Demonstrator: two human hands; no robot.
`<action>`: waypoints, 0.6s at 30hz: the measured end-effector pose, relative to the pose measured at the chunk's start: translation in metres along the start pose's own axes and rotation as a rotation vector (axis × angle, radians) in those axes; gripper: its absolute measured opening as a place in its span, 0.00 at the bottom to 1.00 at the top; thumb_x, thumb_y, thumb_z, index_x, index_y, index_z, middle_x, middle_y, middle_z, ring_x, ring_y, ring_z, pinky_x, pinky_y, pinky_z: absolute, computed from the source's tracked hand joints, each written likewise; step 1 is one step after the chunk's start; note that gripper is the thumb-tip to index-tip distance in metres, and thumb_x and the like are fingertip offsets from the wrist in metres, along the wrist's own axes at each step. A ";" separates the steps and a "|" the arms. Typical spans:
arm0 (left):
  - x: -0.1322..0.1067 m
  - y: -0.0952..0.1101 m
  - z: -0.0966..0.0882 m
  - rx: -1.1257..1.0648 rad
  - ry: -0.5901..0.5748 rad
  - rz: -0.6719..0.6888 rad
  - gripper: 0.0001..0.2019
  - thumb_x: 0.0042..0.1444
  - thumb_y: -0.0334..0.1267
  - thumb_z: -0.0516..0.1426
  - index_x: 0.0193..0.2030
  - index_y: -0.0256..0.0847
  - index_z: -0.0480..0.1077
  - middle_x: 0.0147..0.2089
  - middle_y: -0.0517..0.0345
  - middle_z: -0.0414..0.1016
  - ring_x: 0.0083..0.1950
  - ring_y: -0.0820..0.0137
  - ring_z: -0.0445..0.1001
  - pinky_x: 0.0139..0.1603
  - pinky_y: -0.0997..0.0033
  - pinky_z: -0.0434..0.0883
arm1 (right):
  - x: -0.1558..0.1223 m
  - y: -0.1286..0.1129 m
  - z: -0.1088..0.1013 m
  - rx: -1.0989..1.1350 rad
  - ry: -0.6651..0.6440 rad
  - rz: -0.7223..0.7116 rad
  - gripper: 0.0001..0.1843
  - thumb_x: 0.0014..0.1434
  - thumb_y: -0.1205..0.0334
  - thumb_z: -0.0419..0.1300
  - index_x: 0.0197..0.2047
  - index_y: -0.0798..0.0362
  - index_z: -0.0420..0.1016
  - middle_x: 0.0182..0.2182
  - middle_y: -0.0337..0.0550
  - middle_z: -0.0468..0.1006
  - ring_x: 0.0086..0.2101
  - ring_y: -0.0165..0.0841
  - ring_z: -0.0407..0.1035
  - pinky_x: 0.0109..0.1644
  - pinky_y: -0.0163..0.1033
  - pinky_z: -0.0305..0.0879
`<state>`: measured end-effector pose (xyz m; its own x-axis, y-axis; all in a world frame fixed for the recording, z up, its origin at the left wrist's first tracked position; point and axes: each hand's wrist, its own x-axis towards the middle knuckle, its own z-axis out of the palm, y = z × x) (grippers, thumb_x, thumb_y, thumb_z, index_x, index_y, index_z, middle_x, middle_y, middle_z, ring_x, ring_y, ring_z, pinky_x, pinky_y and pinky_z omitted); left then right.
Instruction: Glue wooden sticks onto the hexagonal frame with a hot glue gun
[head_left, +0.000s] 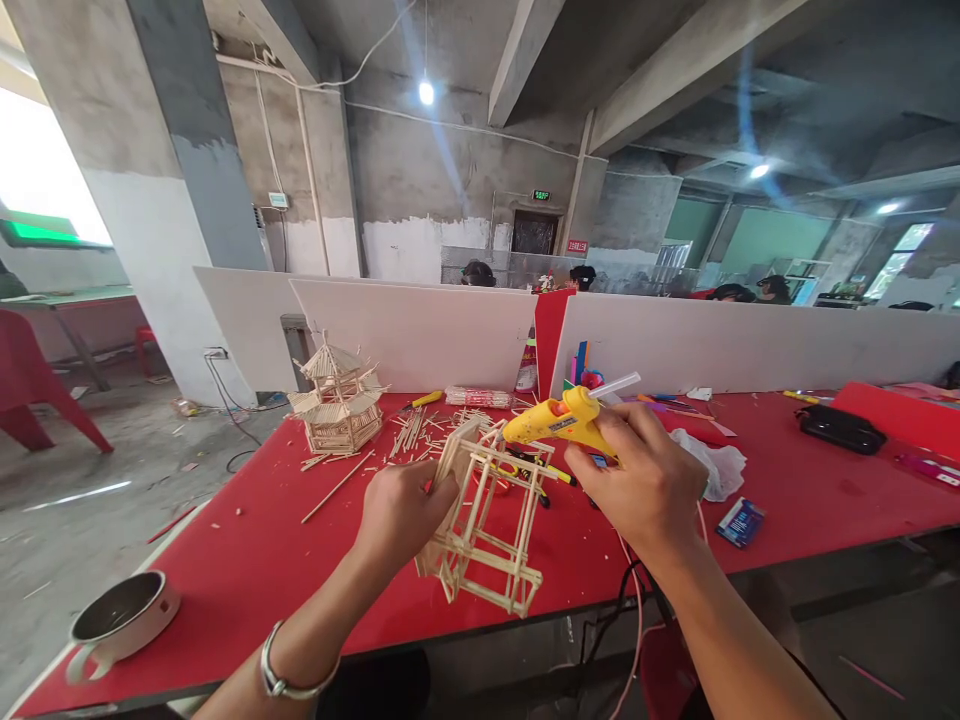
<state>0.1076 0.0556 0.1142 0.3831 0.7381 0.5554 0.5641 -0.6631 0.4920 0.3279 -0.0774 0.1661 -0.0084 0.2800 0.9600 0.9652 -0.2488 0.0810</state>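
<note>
My left hand (pixel 409 505) is closed around one side of a wooden stick frame (pixel 476 525), which is held tilted above the red table. The frame is an open, box-like structure of thin pale sticks. My right hand (pixel 645 470) grips a yellow glue gun (pixel 559 415) with a clear glue stick out of its back end. Its nozzle points left, at the upper edge of the frame; whether it touches cannot be made out. Behind the frame, scissors (pixel 544 490) with dark and yellow handles lie partly hidden.
A stick pagoda model (pixel 337 400) stands at the back left, with loose sticks (pixel 412 430) beside it. A metal mug (pixel 124 615) sits at the front left of the red table (pixel 247 560). White partition boards (pixel 420 335) run along the back. A black case (pixel 840 430) lies right.
</note>
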 end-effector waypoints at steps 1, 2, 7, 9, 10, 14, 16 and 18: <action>0.000 -0.001 0.001 -0.011 -0.001 -0.013 0.18 0.50 0.40 0.52 0.18 0.41 0.45 0.19 0.66 0.40 0.23 0.75 0.42 0.24 0.70 0.45 | 0.000 -0.001 0.000 0.011 0.002 0.004 0.11 0.54 0.61 0.62 0.42 0.51 0.78 0.33 0.37 0.78 0.26 0.27 0.68 0.26 0.34 0.52; 0.000 -0.002 0.001 -0.026 -0.004 -0.028 0.18 0.50 0.40 0.52 0.18 0.41 0.45 0.19 0.66 0.41 0.23 0.76 0.42 0.24 0.70 0.45 | 0.000 -0.002 -0.001 0.023 0.006 0.008 0.11 0.54 0.62 0.62 0.42 0.51 0.78 0.33 0.38 0.78 0.27 0.27 0.68 0.26 0.34 0.53; 0.003 -0.008 0.001 -0.150 -0.030 -0.136 0.19 0.50 0.42 0.53 0.18 0.42 0.45 0.20 0.66 0.40 0.23 0.76 0.43 0.24 0.71 0.44 | 0.001 -0.005 -0.002 0.083 0.003 0.044 0.12 0.54 0.58 0.64 0.41 0.52 0.75 0.33 0.40 0.78 0.28 0.29 0.69 0.27 0.33 0.57; 0.004 -0.015 0.003 -0.240 -0.019 -0.223 0.20 0.49 0.43 0.53 0.17 0.42 0.45 0.19 0.66 0.41 0.22 0.77 0.45 0.23 0.73 0.44 | 0.000 -0.006 -0.004 0.120 -0.008 0.068 0.12 0.54 0.56 0.65 0.41 0.53 0.75 0.34 0.40 0.77 0.28 0.29 0.69 0.28 0.33 0.59; 0.004 -0.020 0.004 -0.303 -0.004 -0.284 0.19 0.48 0.44 0.53 0.16 0.42 0.46 0.19 0.66 0.42 0.22 0.78 0.46 0.23 0.74 0.44 | -0.002 -0.006 -0.006 0.145 -0.017 0.090 0.12 0.54 0.55 0.65 0.39 0.53 0.74 0.33 0.40 0.77 0.28 0.29 0.69 0.28 0.33 0.60; -0.011 -0.045 0.016 -0.712 0.061 -0.642 0.14 0.45 0.46 0.57 0.18 0.40 0.62 0.16 0.65 0.58 0.19 0.76 0.58 0.20 0.77 0.55 | -0.019 -0.009 -0.012 0.337 -0.065 0.335 0.14 0.54 0.51 0.66 0.33 0.52 0.71 0.28 0.37 0.72 0.25 0.27 0.65 0.29 0.34 0.63; -0.027 -0.056 0.023 -0.922 0.055 -0.818 0.12 0.43 0.45 0.60 0.23 0.38 0.68 0.17 0.62 0.65 0.18 0.73 0.63 0.19 0.75 0.61 | -0.033 -0.014 -0.013 0.452 -0.120 0.516 0.16 0.53 0.48 0.66 0.34 0.51 0.72 0.27 0.36 0.71 0.24 0.27 0.65 0.29 0.34 0.64; -0.045 -0.065 0.030 -1.062 0.074 -0.942 0.10 0.42 0.42 0.63 0.26 0.37 0.71 0.19 0.60 0.70 0.18 0.72 0.67 0.19 0.74 0.66 | -0.049 -0.021 -0.012 0.550 -0.201 0.704 0.18 0.52 0.45 0.66 0.36 0.51 0.74 0.27 0.37 0.72 0.25 0.29 0.65 0.29 0.34 0.64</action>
<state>0.0757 0.0692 0.0372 0.1213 0.9630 -0.2405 -0.2378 0.2634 0.9349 0.3049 -0.0968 0.1203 0.6252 0.3999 0.6702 0.7191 0.0387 -0.6938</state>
